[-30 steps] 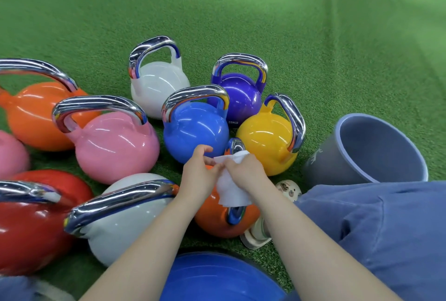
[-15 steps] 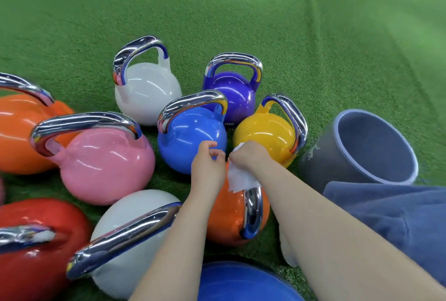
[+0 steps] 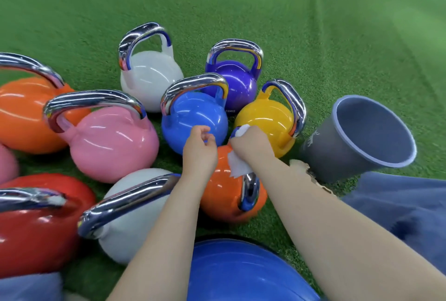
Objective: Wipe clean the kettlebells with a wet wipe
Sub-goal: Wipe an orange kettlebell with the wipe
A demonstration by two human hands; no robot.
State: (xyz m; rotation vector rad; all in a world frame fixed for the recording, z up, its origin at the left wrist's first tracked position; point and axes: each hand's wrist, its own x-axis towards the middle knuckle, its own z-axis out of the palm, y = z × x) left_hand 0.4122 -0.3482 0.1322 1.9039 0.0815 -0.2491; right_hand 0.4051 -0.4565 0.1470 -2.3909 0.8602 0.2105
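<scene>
1. Kettlebells crowd the green turf; the small orange kettlebell sits nearest the person, its chrome handle turned toward the right forearm.
2. Right hand has its grip curled tight round a white wet wipe, bunched at the top of the fist and hanging down against the orange shell.
3. Left hand hovers just beside it, fingers loosely curled, thumb and fingertips close together; from here I cannot tell whether they pinch a corner of the wipe or nothing.
4. Behind the hands stand the blue kettlebell and the yellow kettlebell, with the purple kettlebell and a white kettlebell farther back.
5. A pink kettlebell, a large orange one, a red one and a second white one lie to the left.
6. A grey bucket tilts on the turf at the right, near the yellow one.
</scene>
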